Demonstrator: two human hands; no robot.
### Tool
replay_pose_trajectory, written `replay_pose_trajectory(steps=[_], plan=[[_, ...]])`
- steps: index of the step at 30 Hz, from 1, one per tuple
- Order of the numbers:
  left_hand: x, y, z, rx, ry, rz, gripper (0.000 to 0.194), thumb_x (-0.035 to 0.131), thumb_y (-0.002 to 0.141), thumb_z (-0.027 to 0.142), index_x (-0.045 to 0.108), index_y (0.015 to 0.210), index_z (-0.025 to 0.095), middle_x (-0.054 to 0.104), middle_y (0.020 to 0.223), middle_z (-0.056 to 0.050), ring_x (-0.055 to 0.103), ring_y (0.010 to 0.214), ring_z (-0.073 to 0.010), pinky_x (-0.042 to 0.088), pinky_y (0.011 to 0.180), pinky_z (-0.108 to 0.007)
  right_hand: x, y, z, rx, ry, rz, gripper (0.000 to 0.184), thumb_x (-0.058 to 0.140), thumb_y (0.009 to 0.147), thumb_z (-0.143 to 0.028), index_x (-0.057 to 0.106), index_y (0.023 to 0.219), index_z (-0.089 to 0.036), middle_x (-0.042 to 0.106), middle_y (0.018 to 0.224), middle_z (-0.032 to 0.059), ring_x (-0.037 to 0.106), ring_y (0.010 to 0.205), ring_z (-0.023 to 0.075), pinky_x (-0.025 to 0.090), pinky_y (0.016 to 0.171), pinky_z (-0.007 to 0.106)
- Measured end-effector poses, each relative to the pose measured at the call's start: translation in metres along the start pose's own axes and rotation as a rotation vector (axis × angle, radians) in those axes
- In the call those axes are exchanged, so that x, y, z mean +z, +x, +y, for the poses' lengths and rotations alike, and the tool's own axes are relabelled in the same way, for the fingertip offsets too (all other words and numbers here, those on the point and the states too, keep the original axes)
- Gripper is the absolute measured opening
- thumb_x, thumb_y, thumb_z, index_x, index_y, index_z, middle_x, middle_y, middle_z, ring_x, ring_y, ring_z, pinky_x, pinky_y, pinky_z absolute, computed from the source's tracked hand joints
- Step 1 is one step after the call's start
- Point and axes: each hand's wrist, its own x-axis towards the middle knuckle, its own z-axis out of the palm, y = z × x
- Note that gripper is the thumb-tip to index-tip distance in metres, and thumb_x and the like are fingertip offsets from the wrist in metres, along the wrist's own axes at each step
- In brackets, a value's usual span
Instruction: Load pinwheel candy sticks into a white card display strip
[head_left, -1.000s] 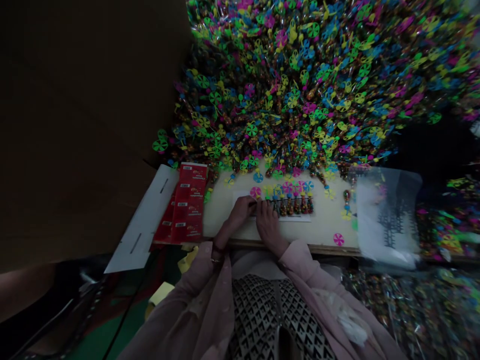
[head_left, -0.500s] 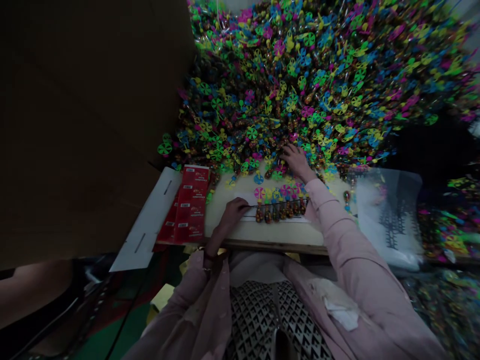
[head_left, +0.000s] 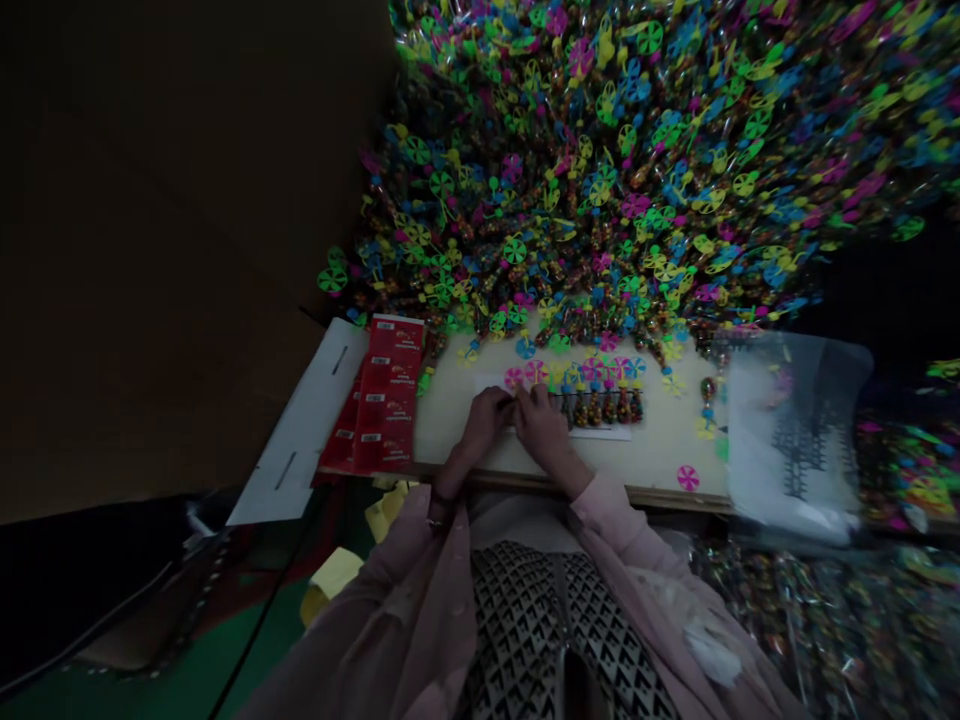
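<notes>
A row of small bottle-shaped tubes of colourful candy (head_left: 609,405) with pinwheel tops lies on a white card (head_left: 600,433), under a thin black cord. My left hand (head_left: 484,418) is closed at the row's left end, fingertips pinching about where the cord ends. Right beside it, my right hand (head_left: 543,425) is closed too, its fingertips nearly touching the left ones. What the right fingers hold is hidden, and that hand covers the leftmost tubes. Pink pinwheels (head_left: 514,378) show just above both hands.
A large heap of pinwheel candy tubes (head_left: 570,190) covers the back. Red printed cards (head_left: 390,395) and a white slotted card (head_left: 300,430) lie left, near a big cardboard wall (head_left: 165,250). At right are a clear plastic bag (head_left: 795,440) and a loose pink pinwheel (head_left: 688,478).
My right hand has come back from the heap to the row's left end, beside my left hand. A pink pinwheel at the table's front right edge, earlier behind my sleeve, now shows.
</notes>
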Motion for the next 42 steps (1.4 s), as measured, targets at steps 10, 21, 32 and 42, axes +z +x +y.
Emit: replay_pose_trajectory(steps=[10,21,32,42], plan=[[-0.012,-0.009,-0.005,0.080,0.055,-0.007,0.012,0.060,0.085,0.020,0.071,0.085,0.016,0.066,0.084,-0.006,0.057,0.084,-0.0173,0.046,0.080,-0.029,-0.009,0.023,0.022,0.045,-0.005,0.107,0.033,0.039,0.096,-0.033,0.063,0.115,-0.022,0.056,0.108,0.0113,0.047,0.100,0.0249,0.040,0.084,0.038],[-0.014,-0.006,-0.017,-0.033,-0.134,0.014,0.013,0.066,0.079,0.028,0.072,0.084,0.017,0.072,0.082,-0.003,0.064,0.075,-0.0145,0.047,0.073,-0.024,-0.045,0.167,0.131,-0.213,-0.326,-0.132,0.026,0.051,0.089,-0.017,0.065,0.110,-0.013,0.057,0.120,0.0172,0.040,0.118,0.0304,0.030,0.094,0.044],[-0.014,-0.004,-0.017,-0.081,-0.171,0.016,0.020,0.065,0.077,0.031,0.072,0.081,0.014,0.072,0.077,-0.003,0.061,0.070,-0.0146,0.046,0.066,-0.023,-0.012,0.020,0.011,-0.178,-0.081,0.046,0.038,0.039,0.095,-0.022,0.053,0.131,-0.021,0.059,0.118,0.0139,0.048,0.107,0.0256,0.040,0.083,0.034],[-0.016,-0.001,-0.013,-0.140,-0.139,0.065,0.014,0.056,0.076,0.022,0.066,0.079,0.014,0.069,0.069,-0.001,0.060,0.066,-0.0151,0.044,0.063,-0.022,0.024,-0.030,-0.038,-0.129,-0.091,0.043,0.061,0.027,0.091,-0.006,0.021,0.151,-0.016,0.036,0.150,0.0131,0.044,0.124,0.0259,0.042,0.091,0.043]])
